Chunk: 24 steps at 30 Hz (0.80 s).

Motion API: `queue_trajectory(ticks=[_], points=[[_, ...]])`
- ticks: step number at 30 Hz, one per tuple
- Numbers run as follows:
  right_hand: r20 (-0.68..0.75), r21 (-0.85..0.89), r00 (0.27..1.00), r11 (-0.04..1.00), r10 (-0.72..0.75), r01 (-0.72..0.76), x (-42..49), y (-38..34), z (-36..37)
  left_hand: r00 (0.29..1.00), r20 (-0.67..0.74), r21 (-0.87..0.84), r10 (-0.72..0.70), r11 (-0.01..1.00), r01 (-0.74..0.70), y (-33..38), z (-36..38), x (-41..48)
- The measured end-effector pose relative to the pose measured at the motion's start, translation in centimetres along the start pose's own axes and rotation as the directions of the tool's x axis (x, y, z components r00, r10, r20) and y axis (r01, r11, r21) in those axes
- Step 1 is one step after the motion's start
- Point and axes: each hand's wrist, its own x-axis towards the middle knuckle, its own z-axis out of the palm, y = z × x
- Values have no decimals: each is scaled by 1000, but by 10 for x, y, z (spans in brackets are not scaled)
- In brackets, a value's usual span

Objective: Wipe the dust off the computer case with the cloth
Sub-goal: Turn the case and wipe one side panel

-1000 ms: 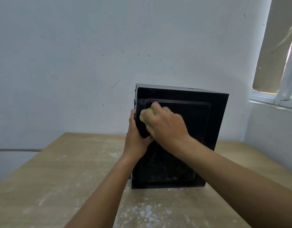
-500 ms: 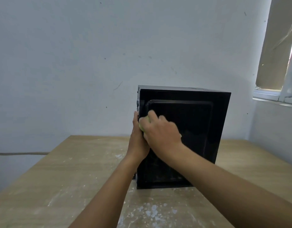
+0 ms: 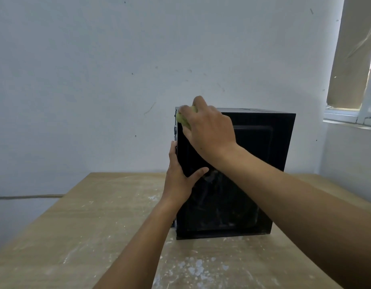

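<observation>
Right hand [image 3: 209, 130] presses gripped green cloth [image 3: 183, 118] on black computer case [image 3: 263, 163] top-left corner; left hand [image 3: 179, 176] grips case's left edge on desk [image 3: 76, 226].

The computer case [image 3: 263, 163] is a black, boxy tower standing upright on the tabletop [image 3: 97, 226], towards its far edge. Its broad side panel faces the camera, glossy with a raised rectangular inset. The lower part of that panel carries pale, streaky smears of dust. The cloth [image 3: 183, 117] is a small yellow-green wad pressed against the case's upper left corner. Most of it is hidden under the right grip [image 3: 209, 130], which is curled round it. The left grip [image 3: 180, 174] clasps the case's left edge, thumb lying across the panel.
</observation>
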Motion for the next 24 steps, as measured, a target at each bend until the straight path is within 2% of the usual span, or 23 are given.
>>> queue_trajectory(ticks=[5,11,17,24], points=[[7,-41,997,997,-71,71,-23,-3,7,1000,-2,11,6,1000,-6,-1,1,1],[226,-142,962,971,-155,190,-43,-9,2,1000,-9,54,29,998,-28,-10,1,3],[129,-107,989,991,-69,83,-7,2,-14,1000,-6,40,16,999,-15,-6,0,2],[245,-88,968,993,-61,85,-7,1,-23,1000,-16,62,-4,998,5,-3,0,1]])
